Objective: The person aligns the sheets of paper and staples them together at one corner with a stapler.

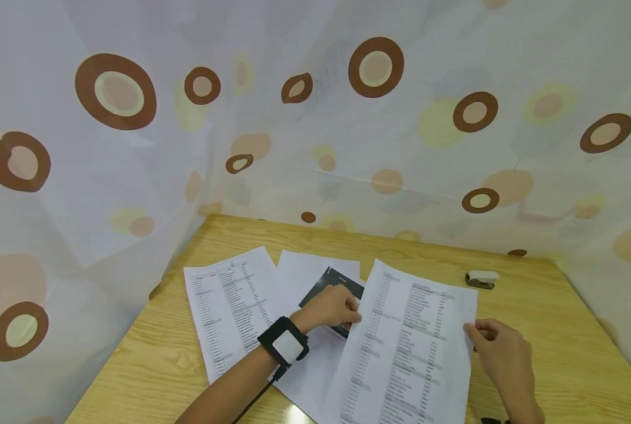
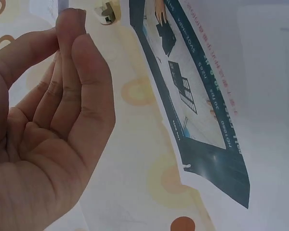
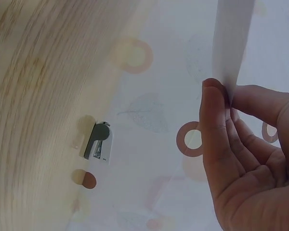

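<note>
Between both hands a printed sheet of paper (image 1: 407, 347) is held up, tilted, with columns of text facing me. My left hand (image 1: 332, 307) pinches its left edge between thumb and fingers; in the left wrist view the left hand (image 2: 58, 106) shows its palm, with the paper's edge at the fingertips. My right hand (image 1: 503, 350) pinches the right edge, and the right wrist view shows the sheet (image 3: 232, 43) edge-on between thumb and forefinger. Under and behind the left hand lies a dark printed sheet with pictures (image 2: 192, 91), partly covered.
Another printed sheet (image 1: 230, 306) lies to the left on the wooden table (image 1: 151, 347). A white sheet (image 1: 315, 268) lies behind the dark one. A small white and dark stapler (image 1: 482, 279) sits at the back right. A patterned cloth (image 1: 304, 135) rises behind the table.
</note>
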Demonstrator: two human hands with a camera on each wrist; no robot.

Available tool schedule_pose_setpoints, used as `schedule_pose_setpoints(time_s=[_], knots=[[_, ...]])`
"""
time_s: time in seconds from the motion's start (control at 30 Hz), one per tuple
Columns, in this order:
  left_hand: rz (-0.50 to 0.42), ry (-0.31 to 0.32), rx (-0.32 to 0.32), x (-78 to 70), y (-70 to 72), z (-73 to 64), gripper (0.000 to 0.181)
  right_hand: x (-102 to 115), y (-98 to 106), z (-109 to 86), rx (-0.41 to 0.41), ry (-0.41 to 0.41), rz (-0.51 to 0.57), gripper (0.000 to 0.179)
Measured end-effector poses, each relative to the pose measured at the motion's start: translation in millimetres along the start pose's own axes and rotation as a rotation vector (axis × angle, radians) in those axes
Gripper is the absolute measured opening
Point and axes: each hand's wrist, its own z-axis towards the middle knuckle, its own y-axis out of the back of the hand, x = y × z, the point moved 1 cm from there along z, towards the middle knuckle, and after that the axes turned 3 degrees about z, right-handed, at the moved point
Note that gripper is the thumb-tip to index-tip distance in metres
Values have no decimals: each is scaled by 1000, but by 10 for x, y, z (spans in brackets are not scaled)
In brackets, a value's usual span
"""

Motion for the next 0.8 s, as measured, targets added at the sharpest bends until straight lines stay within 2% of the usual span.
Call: schedule_pose_setpoints(time_s=[0.27, 0.47, 0.8], knots=[[-6, 37, 24, -38, -45, -78, 10, -17, 13, 2, 92, 19, -13, 32], [8, 2, 41, -56, -63, -117, 13, -34, 21, 0, 149, 4, -28, 32], [9, -40, 55, -98, -93, -186, 17, -79, 5, 5, 191, -9, -42, 35]])
